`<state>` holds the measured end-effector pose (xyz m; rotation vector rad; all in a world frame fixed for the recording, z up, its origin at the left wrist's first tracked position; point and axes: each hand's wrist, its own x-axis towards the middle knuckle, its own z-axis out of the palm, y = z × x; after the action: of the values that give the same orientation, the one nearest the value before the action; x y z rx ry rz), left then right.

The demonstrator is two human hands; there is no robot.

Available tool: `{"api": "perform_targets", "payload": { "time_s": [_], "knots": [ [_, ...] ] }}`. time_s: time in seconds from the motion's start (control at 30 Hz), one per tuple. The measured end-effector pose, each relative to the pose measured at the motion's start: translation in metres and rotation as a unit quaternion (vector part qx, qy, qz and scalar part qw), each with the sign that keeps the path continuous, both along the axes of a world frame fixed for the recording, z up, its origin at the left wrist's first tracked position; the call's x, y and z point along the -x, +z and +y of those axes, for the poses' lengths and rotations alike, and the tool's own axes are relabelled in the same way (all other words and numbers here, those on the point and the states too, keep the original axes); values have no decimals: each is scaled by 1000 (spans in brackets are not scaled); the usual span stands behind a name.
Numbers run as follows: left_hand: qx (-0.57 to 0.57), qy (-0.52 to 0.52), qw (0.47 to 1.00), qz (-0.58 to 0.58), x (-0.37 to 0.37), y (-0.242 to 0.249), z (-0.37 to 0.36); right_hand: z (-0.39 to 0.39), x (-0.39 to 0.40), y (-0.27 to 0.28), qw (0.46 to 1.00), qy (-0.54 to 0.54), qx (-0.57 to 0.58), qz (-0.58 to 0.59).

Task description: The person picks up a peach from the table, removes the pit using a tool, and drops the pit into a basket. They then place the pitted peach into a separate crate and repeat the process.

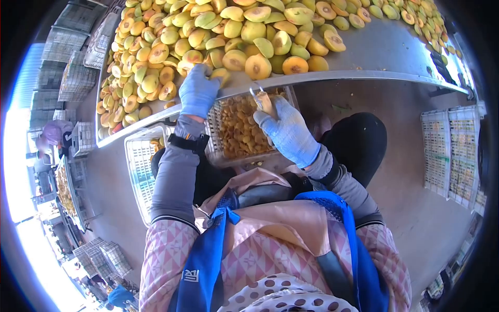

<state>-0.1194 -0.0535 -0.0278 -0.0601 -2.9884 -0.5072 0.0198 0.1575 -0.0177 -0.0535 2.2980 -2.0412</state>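
My left hand (199,94), in a light blue glove, is at the near edge of the metal table. Its fingers are closed on a yellow peach half (221,77), partly hidden by the glove. To the right, over a crate, my right hand (291,132) wears a matching glove. It grips a pitting spoon (264,102) by its wooden handle, with the metal loop pointing up towards the table edge. Just beyond both hands, a heap of halved peaches (202,36) covers the table, several showing brownish centres.
Below the table edge (332,78), a white plastic crate (212,127) holds small orange-brown pieces. Another crate (136,169) stands left of it. Stacked crates (449,151) are at the right, others (78,78) at the far left. A person (54,134) works at the left.
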Motion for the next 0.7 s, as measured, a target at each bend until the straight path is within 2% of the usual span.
{"api": "perform_targets", "payload": {
  "time_s": [0.03,0.1,0.13,0.17,0.27,0.3,0.4,0.43,0.53,0.57,0.7],
  "knots": [
    [-34,-51,997,44,-5,3,-4,0,2,2,999,-7,-22,40],
    [-277,-52,959,-41,-30,26,2,-2,13,6,998,-25,-2,53],
    [-393,-49,914,-92,-51,43,11,-3,11,8,998,-36,7,53],
    [-416,-44,902,-109,-65,57,22,-3,10,22,999,-33,24,-6],
    [-485,-109,864,-77,-84,51,36,-18,10,0,998,-21,19,63],
    [-595,-64,795,-100,-89,36,38,-24,8,-6,996,-20,2,83],
    [-657,-42,744,-115,-99,8,34,-28,-1,-4,965,47,-216,143],
    [-683,-32,721,-112,-102,7,34,-30,-4,-1,991,-3,-96,91],
    [-735,12,674,-72,-108,12,37,-23,-5,0,994,29,-75,73],
    [-759,-6,643,-98,-109,14,33,-26,-7,0,993,37,-86,76],
    [-622,-106,776,21,-112,12,32,-35,-11,-5,990,62,-111,63]
  ]
}}
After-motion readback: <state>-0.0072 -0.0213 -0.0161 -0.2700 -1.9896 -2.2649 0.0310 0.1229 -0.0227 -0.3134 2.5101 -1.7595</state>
